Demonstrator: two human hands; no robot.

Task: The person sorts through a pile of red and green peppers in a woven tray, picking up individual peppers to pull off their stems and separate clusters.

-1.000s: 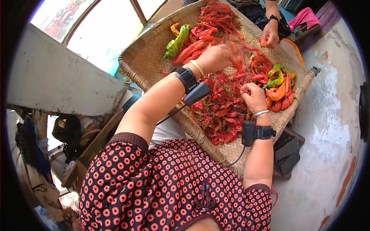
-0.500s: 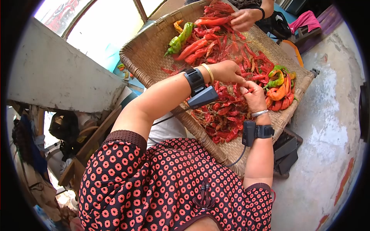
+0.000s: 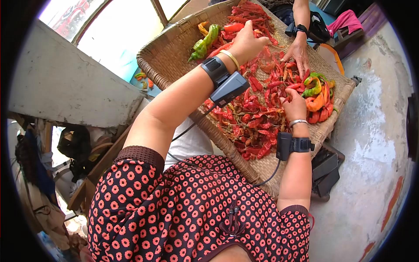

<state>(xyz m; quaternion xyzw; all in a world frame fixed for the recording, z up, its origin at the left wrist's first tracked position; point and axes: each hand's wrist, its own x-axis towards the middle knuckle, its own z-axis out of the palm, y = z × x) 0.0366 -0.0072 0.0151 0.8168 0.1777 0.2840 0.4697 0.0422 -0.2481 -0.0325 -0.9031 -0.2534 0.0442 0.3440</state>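
Note:
My left hand (image 3: 249, 44), above a gold bracelet, is over the larger red peppers in the upper part of the woven tray (image 3: 163, 52); its fingertips are hidden behind the hand. Near the green pepper cluster, my right hand (image 3: 295, 105), with a silver bracelet, has its fingers curled on a small red pepper (image 3: 286, 99). Small dried red peppers (image 3: 255, 118) lie in a heap around and below it. A green pepper (image 3: 205, 43) rests at the upper left of the tray, and orange and green peppers (image 3: 318, 98) lie at its right.
Another person's hand (image 3: 299, 54) reaches down into the tray from the top, fingers spread. Black boxes (image 3: 325, 172) stand beside the tray's lower right edge. Cables run from the wrist devices. A pink cloth (image 3: 345, 22) lies at the upper right.
My left hand has moved up and left, away from my right hand, which has shifted slightly down and right. The other person's hand has moved from the upper pile down toward the right side.

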